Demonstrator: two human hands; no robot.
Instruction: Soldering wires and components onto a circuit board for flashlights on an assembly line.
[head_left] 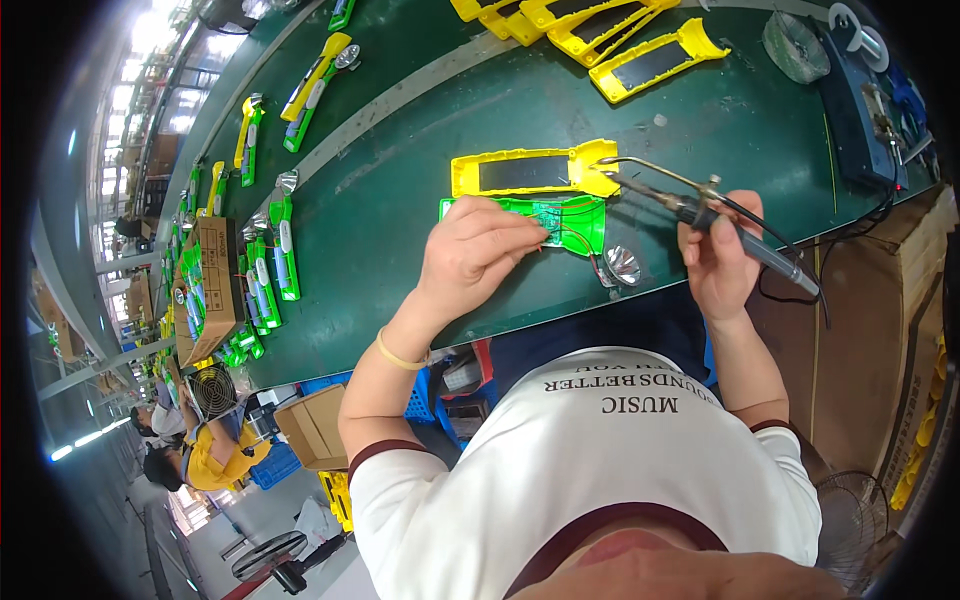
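My right hand (722, 255) grips a soldering iron (765, 256) with a thin curved metal tube fixed along it. The iron's tip points left, near the right end of a yellow plastic casing (462, 178) with a dark panel. Just below that casing lies a green flashlight shell (592, 240) holding a small green circuit board (549, 222) and thin wires. My left hand (472, 252) covers the shell's left part, thumb and fingers pinched at the board's edge; what they pinch is too small to make out. A round silver lamp reflector (622, 265) hangs on wires beside the shell.
Several yellow casings (655, 70) lie at the far side of the green table (400, 200). Green-and-yellow flashlights (315, 90) and a cardboard box (208, 290) stand left. A blue soldering unit (855, 110) with a solder spool (862, 40) sits far right; its cable trails over the edge.
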